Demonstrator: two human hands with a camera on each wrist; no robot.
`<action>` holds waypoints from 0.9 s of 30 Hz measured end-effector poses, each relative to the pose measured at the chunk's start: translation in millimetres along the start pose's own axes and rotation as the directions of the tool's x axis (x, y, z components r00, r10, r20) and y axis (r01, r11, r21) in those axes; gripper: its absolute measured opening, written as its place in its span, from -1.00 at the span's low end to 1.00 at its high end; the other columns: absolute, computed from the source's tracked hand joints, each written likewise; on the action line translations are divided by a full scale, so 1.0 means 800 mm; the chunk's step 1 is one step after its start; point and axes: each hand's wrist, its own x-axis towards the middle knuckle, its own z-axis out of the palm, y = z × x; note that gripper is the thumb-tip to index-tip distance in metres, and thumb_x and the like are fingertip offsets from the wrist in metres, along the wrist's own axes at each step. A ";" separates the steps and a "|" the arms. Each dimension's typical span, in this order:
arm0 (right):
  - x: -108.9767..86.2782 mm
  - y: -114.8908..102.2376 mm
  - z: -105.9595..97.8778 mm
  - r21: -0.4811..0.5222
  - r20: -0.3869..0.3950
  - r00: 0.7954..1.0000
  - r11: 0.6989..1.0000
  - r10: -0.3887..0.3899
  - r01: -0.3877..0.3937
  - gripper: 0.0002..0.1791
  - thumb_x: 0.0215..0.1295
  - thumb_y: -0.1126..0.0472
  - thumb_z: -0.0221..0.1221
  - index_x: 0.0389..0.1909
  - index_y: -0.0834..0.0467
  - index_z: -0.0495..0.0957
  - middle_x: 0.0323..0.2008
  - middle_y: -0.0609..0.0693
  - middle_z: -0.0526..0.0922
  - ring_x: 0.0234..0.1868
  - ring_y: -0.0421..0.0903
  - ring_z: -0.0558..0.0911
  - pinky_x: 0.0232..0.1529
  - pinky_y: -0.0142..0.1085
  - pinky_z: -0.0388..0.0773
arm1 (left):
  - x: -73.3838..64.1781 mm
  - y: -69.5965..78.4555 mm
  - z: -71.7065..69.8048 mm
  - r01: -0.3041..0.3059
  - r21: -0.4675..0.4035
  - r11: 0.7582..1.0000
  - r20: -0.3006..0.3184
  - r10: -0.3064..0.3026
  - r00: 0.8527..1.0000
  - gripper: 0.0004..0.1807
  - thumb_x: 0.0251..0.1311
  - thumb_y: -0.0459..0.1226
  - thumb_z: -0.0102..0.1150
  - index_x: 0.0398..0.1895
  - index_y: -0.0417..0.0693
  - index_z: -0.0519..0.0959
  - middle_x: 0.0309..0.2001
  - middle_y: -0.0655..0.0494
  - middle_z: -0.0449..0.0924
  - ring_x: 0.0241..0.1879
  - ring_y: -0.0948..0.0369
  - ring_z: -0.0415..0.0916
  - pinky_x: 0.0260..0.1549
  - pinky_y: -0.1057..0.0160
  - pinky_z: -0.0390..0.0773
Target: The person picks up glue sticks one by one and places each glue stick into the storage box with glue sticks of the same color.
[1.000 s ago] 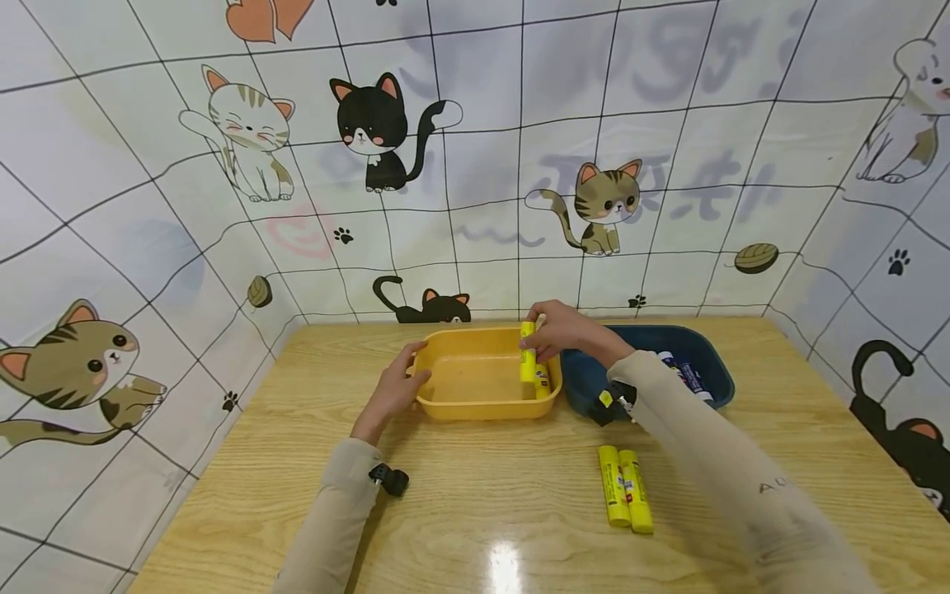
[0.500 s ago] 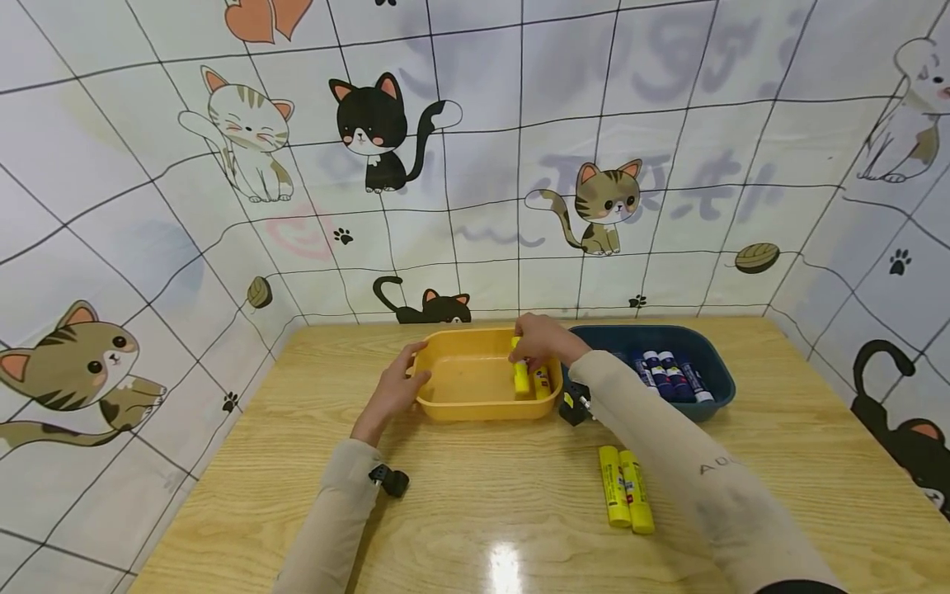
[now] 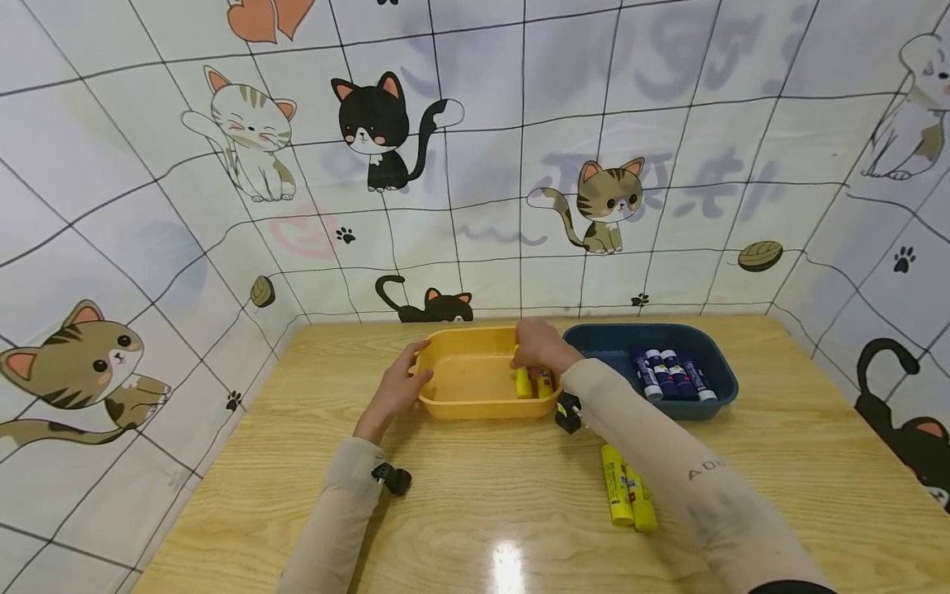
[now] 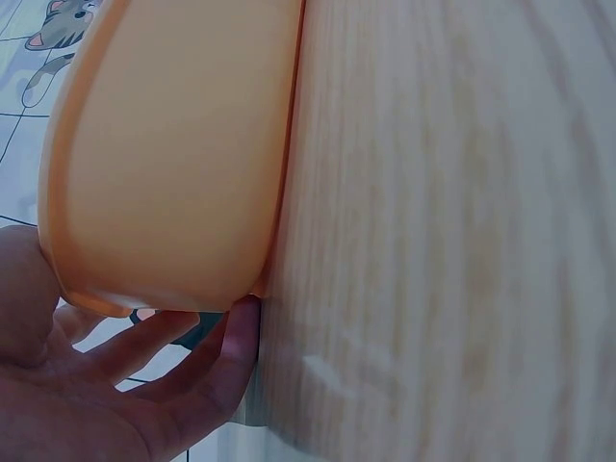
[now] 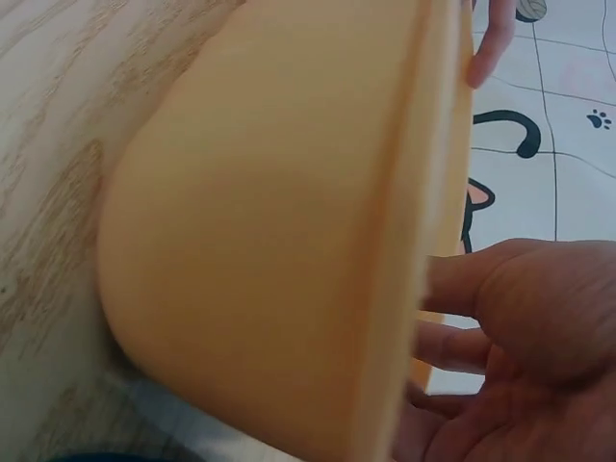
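Note:
In the head view, a yellow plastic tray [image 3: 475,409] stands on the table. My left hand [image 3: 395,386] grips its left end, and in the left wrist view its fingers [image 4: 241,337] lie against the tray's outside. My right hand [image 3: 543,346] reaches over the tray's right end and holds a yellow glue stick [image 3: 524,384] low inside it. The right wrist view hides those fingertips behind the tray's wall. Right beside that stick lies another yellow glue stick [image 3: 545,384], partly covered by the hand. On the table in front, two yellow glue sticks [image 3: 617,485] lie side by side, one partly behind my right sleeve.
A dark blue tray [image 3: 690,410] stands close to the yellow one's right side, with several dark blue glue sticks [image 3: 675,375] in it. A wall covering with printed cats [image 3: 609,206] rises behind the table [image 3: 475,495] and on both sides.
My right hand has lowered the glue stick into the yellow tray, moving down and slightly left, beside the other stick. The left hand has stayed on the tray's end.

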 end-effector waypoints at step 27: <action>0.012 0.006 0.003 -0.064 0.044 0.997 0.996 0.066 -0.063 -0.64 0.31 0.34 0.33 0.08 0.34 0.56 -0.13 0.23 0.67 -0.64 -0.08 0.68 -0.52 -0.34 0.67 | 0.000 0.000 0.001 0.012 0.003 1.000 0.003 -0.012 1.000 -0.38 0.52 -0.27 0.04 0.60 0.10 0.22 0.53 -0.34 0.22 0.38 -0.34 0.40 0.18 -0.19 0.60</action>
